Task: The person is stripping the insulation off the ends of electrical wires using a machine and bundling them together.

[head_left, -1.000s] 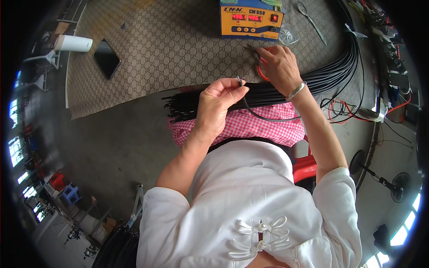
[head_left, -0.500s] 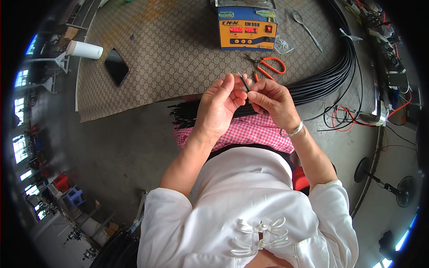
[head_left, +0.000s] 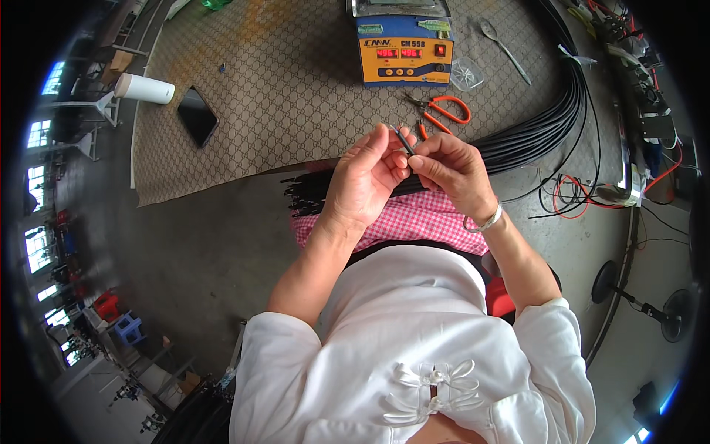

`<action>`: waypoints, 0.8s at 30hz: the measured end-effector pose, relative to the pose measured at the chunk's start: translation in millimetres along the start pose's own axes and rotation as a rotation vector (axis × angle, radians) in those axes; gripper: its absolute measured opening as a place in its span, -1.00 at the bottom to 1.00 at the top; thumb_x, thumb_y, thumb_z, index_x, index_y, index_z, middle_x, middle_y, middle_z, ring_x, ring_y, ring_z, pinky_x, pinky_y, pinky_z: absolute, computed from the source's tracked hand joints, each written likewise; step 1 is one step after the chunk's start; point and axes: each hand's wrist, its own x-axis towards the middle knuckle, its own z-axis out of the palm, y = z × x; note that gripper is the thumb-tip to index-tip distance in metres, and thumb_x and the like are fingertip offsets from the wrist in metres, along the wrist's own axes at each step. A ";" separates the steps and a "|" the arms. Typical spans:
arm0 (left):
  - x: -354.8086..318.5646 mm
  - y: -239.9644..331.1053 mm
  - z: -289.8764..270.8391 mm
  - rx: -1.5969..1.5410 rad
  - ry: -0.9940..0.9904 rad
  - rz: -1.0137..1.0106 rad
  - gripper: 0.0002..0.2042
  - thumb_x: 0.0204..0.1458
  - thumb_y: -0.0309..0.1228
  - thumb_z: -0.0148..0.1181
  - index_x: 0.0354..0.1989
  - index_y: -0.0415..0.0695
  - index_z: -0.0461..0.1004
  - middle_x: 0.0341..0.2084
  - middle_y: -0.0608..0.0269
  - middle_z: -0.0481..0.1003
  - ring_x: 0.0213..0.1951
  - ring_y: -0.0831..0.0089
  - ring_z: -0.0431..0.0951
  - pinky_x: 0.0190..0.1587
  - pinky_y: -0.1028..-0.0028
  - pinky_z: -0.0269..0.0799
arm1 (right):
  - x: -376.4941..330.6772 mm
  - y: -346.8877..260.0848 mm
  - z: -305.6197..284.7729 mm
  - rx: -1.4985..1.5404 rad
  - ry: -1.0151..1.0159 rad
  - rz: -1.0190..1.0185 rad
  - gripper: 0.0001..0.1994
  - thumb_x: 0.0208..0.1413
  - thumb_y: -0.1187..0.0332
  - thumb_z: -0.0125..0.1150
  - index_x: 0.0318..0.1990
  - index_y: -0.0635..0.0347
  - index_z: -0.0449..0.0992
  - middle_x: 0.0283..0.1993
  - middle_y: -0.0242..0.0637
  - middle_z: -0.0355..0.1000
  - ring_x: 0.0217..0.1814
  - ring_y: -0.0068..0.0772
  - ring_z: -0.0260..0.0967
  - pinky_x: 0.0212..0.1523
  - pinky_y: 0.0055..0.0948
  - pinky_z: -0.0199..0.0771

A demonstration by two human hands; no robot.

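Note:
Pinched between the thumb and fingers of my right hand (head_left: 455, 169) is a short end of black cable (head_left: 407, 146). Fine wire ends stick out at its top, too small to count. My left hand (head_left: 361, 174) curls around that same end from the left, thumb tip and fingers at the wires. Beneath both hands, a thick bundle of black cables (head_left: 510, 152) sweeps over my lap, on a pink checked cloth (head_left: 429, 222). Its cut ends fan out left of my left wrist. Orange-handled pliers (head_left: 449, 109) lie on the table just beyond my fingers.
Past the pliers stands a blue and yellow solder pot (head_left: 405, 59) with a lit red display. Beside it are a small clear dish (head_left: 466, 74) and a spoon (head_left: 506, 50). At left lie a phone (head_left: 197, 117) and a white cup (head_left: 145, 88). Loose wires (head_left: 573, 194) hang at right.
The cable end has turned slightly, and its wire tips now show nearer my left thumb. Both hands stay almost in place. The whole view has shifted a little.

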 end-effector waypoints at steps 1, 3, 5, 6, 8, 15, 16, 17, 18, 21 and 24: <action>0.1 0.2 0.4 0.004 -0.004 0.000 -0.73 0.09 -0.20 0.00 -0.23 -0.16 0.42 -0.32 0.29 0.42 -0.44 0.63 0.34 -0.31 0.60 0.30 | -0.2 -0.5 0.2 -0.001 0.002 -0.006 -0.93 0.03 0.46 0.16 -0.40 0.24 0.42 -0.52 -0.45 0.37 -0.58 -0.76 0.20 -0.59 -0.77 0.20; 0.4 0.3 2.1 0.012 -0.011 0.000 -0.73 0.08 -0.21 0.02 -0.23 -0.16 0.42 -0.31 0.29 0.42 -0.44 0.62 0.35 -0.30 0.59 0.30 | -1.0 -3.0 0.6 0.018 0.001 -0.001 -0.93 0.03 0.46 0.15 -0.40 0.25 0.42 -0.52 -0.44 0.37 -0.57 -0.75 0.20 -0.59 -0.77 0.20; 0.6 -2.4 0.5 -0.004 -0.025 0.015 -0.75 0.08 -0.22 0.03 -0.22 -0.15 0.41 -0.32 0.29 0.42 -0.43 0.62 0.35 -0.30 0.59 0.30 | -1.4 -4.7 0.6 0.034 -0.002 0.003 -0.94 0.03 0.46 0.15 -0.40 0.25 0.42 -0.52 -0.44 0.37 -0.57 -0.75 0.20 -0.59 -0.76 0.20; 0.4 -3.8 -0.4 -0.012 -0.032 0.021 -0.75 0.07 -0.23 0.04 -0.22 -0.14 0.41 -0.32 0.29 0.42 -0.42 0.62 0.35 -0.29 0.59 0.30 | -2.0 -5.2 0.6 0.041 -0.003 0.004 -0.93 0.03 0.46 0.15 -0.40 0.25 0.42 -0.52 -0.44 0.37 -0.58 -0.75 0.20 -0.59 -0.76 0.20; -0.1 -5.1 -1.3 -0.034 -0.059 0.029 -0.77 0.07 -0.25 0.05 -0.22 -0.14 0.42 -0.32 0.29 0.42 -0.43 0.62 0.36 -0.30 0.59 0.31 | -3.4 -4.8 0.7 0.051 -0.007 0.003 -0.93 0.03 0.46 0.15 -0.40 0.26 0.42 -0.53 -0.44 0.36 -0.58 -0.74 0.19 -0.59 -0.75 0.20; -2.3 2.2 1.5 0.077 -0.017 0.086 -0.80 0.06 -0.32 0.07 -0.22 -0.15 0.45 -0.29 0.22 0.45 -0.40 0.60 0.44 -0.29 0.58 0.39 | -8.2 -7.4 0.5 0.024 0.014 0.003 -0.92 0.01 0.47 0.18 -0.41 0.26 0.41 -0.55 -0.47 0.32 -0.59 -0.74 0.18 -0.60 -0.74 0.19; -3.4 2.9 4.0 0.096 -0.008 0.093 -0.81 0.06 -0.33 0.07 -0.22 -0.15 0.45 -0.29 0.21 0.46 -0.38 0.60 0.45 -0.28 0.57 0.40 | -8.5 -7.5 0.7 0.014 0.020 -0.005 -0.92 0.00 0.47 0.18 -0.41 0.26 0.41 -0.55 -0.47 0.32 -0.59 -0.74 0.18 -0.60 -0.74 0.19; -5.0 3.0 6.7 0.114 0.000 0.100 -0.81 0.06 -0.34 0.07 -0.22 -0.15 0.45 -0.29 0.21 0.46 -0.37 0.59 0.46 -0.27 0.57 0.41 | -9.1 -7.6 0.9 0.010 0.024 -0.011 -0.92 0.00 0.47 0.19 -0.42 0.26 0.41 -0.55 -0.47 0.32 -0.59 -0.74 0.18 -0.60 -0.74 0.19; -6.6 3.0 8.5 0.134 0.009 0.106 -0.82 0.06 -0.35 0.07 -0.22 -0.15 0.45 -0.28 0.20 0.47 -0.36 0.58 0.47 -0.26 0.57 0.42 | -10.2 -7.9 1.4 0.007 0.029 -0.017 -0.92 0.00 0.47 0.19 -0.42 0.25 0.41 -0.55 -0.47 0.32 -0.59 -0.74 0.18 -0.60 -0.74 0.19; -9.6 2.6 9.9 0.119 -0.023 0.123 -0.83 0.06 -0.37 0.06 -0.22 -0.16 0.45 -0.28 0.19 0.48 -0.34 0.59 0.48 -0.23 0.56 0.43 | -13.0 -10.0 2.4 0.047 0.009 -0.015 -0.92 0.00 0.47 0.19 -0.42 0.25 0.41 -0.55 -0.47 0.32 -0.59 -0.74 0.18 -0.60 -0.74 0.19; -11.2 0.5 8.8 0.112 -0.056 0.150 -0.83 0.06 -0.38 0.06 -0.23 -0.17 0.45 -0.28 0.18 0.48 -0.35 0.57 0.49 -0.23 0.54 0.44 | -15.7 -10.9 3.1 0.078 -0.007 -0.001 -0.92 -0.01 0.47 0.20 -0.42 0.25 0.41 -0.55 -0.48 0.32 -0.59 -0.75 0.18 -0.60 -0.74 0.19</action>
